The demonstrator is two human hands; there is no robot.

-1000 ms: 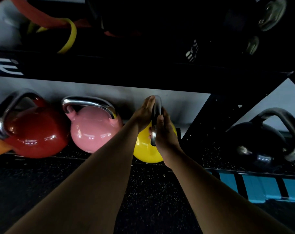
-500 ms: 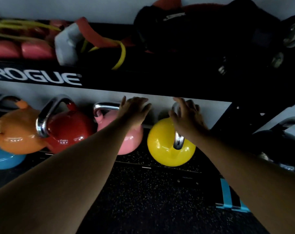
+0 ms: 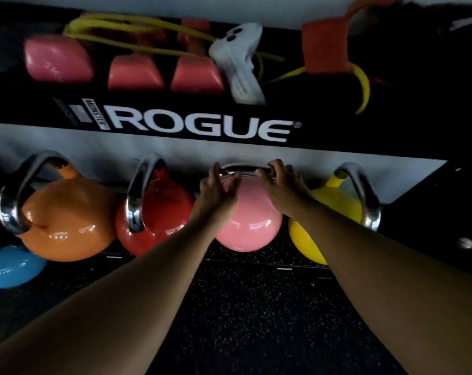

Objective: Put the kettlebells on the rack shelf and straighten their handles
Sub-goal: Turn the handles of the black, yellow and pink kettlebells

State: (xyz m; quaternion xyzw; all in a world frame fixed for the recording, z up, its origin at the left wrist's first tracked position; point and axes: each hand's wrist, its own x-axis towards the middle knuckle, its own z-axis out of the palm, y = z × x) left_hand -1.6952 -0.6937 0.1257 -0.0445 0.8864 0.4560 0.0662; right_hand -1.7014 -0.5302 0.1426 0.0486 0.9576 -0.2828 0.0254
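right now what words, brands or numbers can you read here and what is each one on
"ROGUE" with a small registered mark: white letters on the black front beam of the rack.
Small vertical print on the grey block left of "ROGUE": too small and blurred to read.
Dark marks on the white object on the upper shelf: blurred, no readable text.
Pink kettlebell, under the left hand and right hand, and the other kettlebells: no lettering visible.

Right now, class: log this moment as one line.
hands: left hand, right hand | on: pink kettlebell handle | step: straightening

Dim speckled black floor [image 3: 256, 320], pale wall [image 3: 94, 147]
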